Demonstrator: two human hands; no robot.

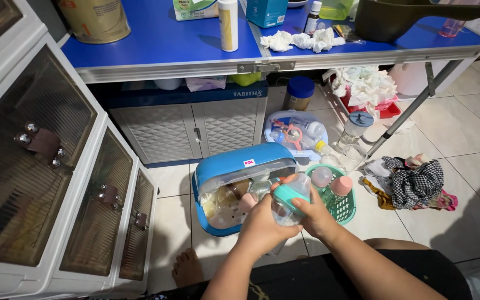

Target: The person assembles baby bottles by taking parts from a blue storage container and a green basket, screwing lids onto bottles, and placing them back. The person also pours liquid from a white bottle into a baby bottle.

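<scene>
I have both hands on a clear baby bottle (pixel 286 206) with a teal screw collar (pixel 288 194), held in the air just above the floor tiles. My left hand (pixel 260 224) is wrapped shut around the bottle's body from below; my right hand (pixel 316 218) is closed on the collar side, thumb across the teal ring.

The bottle sits over the gap between the blue steriliser box (pixel 234 186), whose lid is tilted open, and the green mesh basket (pixel 341 203) holding two pink-capped bottles. As I judge it, the main risk is the grip: if the plastic is wet, a twist on the collar could make it slip and drop onto the tile, or knock the basket's bottles over. The collar could also seat crooked if I turn it while the bottle is tilted, as it is now.

My bare foot (pixel 187 268) is close under the work, and the patterned cloth pile (pixel 416 183) lies near the basket.
</scene>
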